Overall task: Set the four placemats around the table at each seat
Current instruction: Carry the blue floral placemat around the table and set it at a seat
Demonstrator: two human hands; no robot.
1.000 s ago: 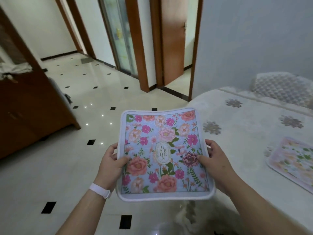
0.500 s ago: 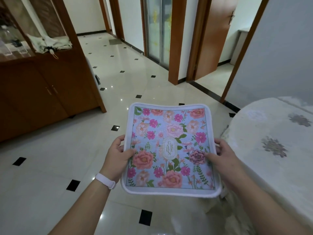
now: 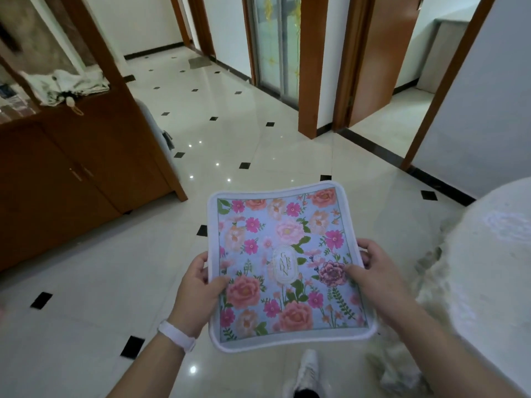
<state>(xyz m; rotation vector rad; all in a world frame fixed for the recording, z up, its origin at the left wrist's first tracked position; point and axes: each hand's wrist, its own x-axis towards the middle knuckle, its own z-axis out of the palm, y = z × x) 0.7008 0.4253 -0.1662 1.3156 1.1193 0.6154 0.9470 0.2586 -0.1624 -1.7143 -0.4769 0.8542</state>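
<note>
I hold a floral placemat (image 3: pixel 287 254) flat in front of me, light blue with pink and orange flowers and a white border. My left hand (image 3: pixel 198 294) grips its left edge, thumb on top. My right hand (image 3: pixel 373 282) grips its right edge the same way. The mat hangs over the tiled floor, left of the round table (image 3: pixel 488 254) with its white cloth, which fills the right edge of the view. No other placemat is in view.
A brown wooden cabinet (image 3: pixel 71 173) stands at the left with a folded umbrella (image 3: pixel 69 87) on its shelf. Wooden door frames (image 3: pixel 310 64) and an open door (image 3: pixel 376 53) lie ahead. My white shoe (image 3: pixel 307 372) steps on the glossy tiled floor (image 3: pixel 143 254).
The view has swung left, away from the table; the placemat lying on the table has left the frame. Both hands keep the same hold on the mat.
</note>
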